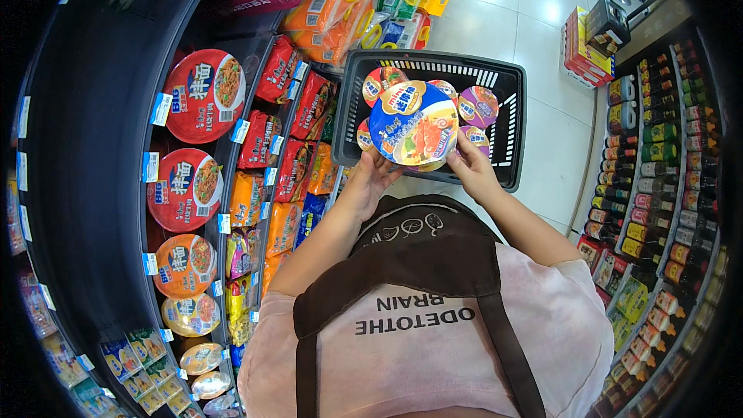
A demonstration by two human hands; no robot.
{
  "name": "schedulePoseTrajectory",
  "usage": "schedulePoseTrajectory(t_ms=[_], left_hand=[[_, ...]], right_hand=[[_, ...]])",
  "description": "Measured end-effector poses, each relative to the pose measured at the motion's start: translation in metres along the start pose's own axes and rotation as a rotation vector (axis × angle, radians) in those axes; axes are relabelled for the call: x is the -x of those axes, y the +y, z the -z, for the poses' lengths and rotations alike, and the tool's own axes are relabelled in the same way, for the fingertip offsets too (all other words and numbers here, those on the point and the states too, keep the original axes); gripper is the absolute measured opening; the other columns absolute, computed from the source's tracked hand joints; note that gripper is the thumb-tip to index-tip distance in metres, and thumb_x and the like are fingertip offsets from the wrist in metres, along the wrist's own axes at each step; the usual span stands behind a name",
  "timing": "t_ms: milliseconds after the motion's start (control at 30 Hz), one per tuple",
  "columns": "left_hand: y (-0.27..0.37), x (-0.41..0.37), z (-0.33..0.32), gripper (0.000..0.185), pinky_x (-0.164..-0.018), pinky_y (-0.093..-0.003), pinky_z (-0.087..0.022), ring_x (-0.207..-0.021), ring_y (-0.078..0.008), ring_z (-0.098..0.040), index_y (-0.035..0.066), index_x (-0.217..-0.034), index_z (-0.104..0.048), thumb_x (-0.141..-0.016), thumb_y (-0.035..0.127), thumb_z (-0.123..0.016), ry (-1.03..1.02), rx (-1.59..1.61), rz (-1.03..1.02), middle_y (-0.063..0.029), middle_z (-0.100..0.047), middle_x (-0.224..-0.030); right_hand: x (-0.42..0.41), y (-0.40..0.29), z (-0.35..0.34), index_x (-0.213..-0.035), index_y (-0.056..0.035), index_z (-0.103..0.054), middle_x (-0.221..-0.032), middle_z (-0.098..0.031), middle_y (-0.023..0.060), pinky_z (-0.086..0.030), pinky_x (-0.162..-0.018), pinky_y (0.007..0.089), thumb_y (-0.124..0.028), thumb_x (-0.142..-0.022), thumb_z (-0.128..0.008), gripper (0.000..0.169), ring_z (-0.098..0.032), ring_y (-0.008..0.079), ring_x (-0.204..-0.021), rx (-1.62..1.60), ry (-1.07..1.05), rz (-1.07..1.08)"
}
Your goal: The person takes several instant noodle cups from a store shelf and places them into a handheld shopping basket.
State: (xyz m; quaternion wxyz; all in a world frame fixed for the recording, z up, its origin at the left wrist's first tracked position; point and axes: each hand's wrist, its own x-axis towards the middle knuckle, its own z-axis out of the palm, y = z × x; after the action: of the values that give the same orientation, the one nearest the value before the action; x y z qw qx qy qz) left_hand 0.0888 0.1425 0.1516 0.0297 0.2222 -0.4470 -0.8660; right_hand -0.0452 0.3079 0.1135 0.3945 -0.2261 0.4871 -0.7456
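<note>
Between my two hands I hold a blue-lidded instant noodle cup, its printed lid facing up towards me. My left hand grips its lower left side, and my right hand has the lower right edge. Below the cup is a black plastic shopping basket with slotted walls. Several smaller noodle cups lie in it, among them a purple-lidded cup and a red-lidded cup. The held cup hides part of the basket's contents.
A shelf on the left carries red noodle bowls, an orange noodle bowl and bagged noodles. Orange multipacks with handles are stacked beyond. On the right stand shelves of sauce bottles and stacked boxes. Pale tiled floor runs between.
</note>
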Motion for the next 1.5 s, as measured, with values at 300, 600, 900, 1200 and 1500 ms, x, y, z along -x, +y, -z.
schedulePoseTrajectory(t_ms=[300, 600, 900, 1200, 1500], left_hand=[[-0.001, -0.036, -0.016, 0.066, -0.095, -0.0386, -0.027, -0.112, -0.0181, -0.038, 0.012, -0.121, -0.038, -0.075, 0.057, -0.050, 0.037, 0.017, 0.095, -0.0041, -0.044, -0.118], [-0.014, -0.081, -0.023, 0.054, -0.092, -0.0347, -0.031, -0.105, -0.0146, -0.043, 0.012, -0.114, -0.044, -0.078, 0.051, -0.051, 0.088, -0.017, 0.197, -0.0022, -0.046, -0.114], [-0.024, -0.119, -0.017, 0.062, -0.095, -0.0392, -0.028, -0.112, -0.0218, -0.038, 0.012, -0.121, -0.037, -0.074, 0.048, -0.055, 0.146, 0.010, 0.222, -0.0056, -0.041, -0.120], [-0.029, -0.134, -0.007, 0.069, -0.099, -0.0420, -0.022, -0.113, -0.0246, -0.036, 0.011, -0.122, -0.035, -0.070, 0.050, -0.057, 0.127, 0.004, 0.205, -0.0066, -0.038, -0.124], [-0.038, -0.148, 0.007, 0.065, -0.097, -0.0450, -0.026, -0.112, -0.0262, -0.039, 0.013, -0.120, -0.037, -0.069, 0.049, -0.057, 0.142, 0.038, 0.184, -0.0049, -0.038, -0.124]], right_hand=[[-0.016, 0.007, 0.032, -0.131, -0.0004, -0.024, -0.120, -0.043, 0.0072, -0.032, -0.091, 0.0225, -0.014, -0.087, -0.047, 0.052, -0.040, 0.0098, -0.107, 0.140, 0.103, 0.005], [-0.035, 0.009, 0.061, -0.131, -0.0048, -0.026, -0.125, -0.039, 0.0066, -0.031, -0.094, 0.0282, -0.028, -0.091, -0.039, 0.048, -0.040, 0.0144, -0.111, -0.138, 0.288, -0.201], [-0.077, 0.031, 0.081, -0.119, -0.0107, -0.042, -0.119, -0.046, 0.0027, -0.033, -0.090, 0.0363, -0.035, -0.090, -0.034, 0.039, -0.040, 0.0152, -0.112, -0.109, 0.403, -0.300], [-0.106, 0.047, 0.091, -0.124, -0.0167, -0.040, -0.118, -0.046, -0.0013, -0.030, -0.089, 0.0362, -0.043, -0.088, -0.038, 0.045, -0.041, 0.0125, -0.107, -0.081, 0.351, -0.327], [-0.117, 0.046, 0.086, -0.121, -0.0187, -0.044, -0.112, -0.049, -0.0034, -0.036, -0.082, 0.0284, -0.040, -0.088, -0.037, 0.039, -0.044, 0.0084, -0.100, -0.074, 0.371, -0.334]])
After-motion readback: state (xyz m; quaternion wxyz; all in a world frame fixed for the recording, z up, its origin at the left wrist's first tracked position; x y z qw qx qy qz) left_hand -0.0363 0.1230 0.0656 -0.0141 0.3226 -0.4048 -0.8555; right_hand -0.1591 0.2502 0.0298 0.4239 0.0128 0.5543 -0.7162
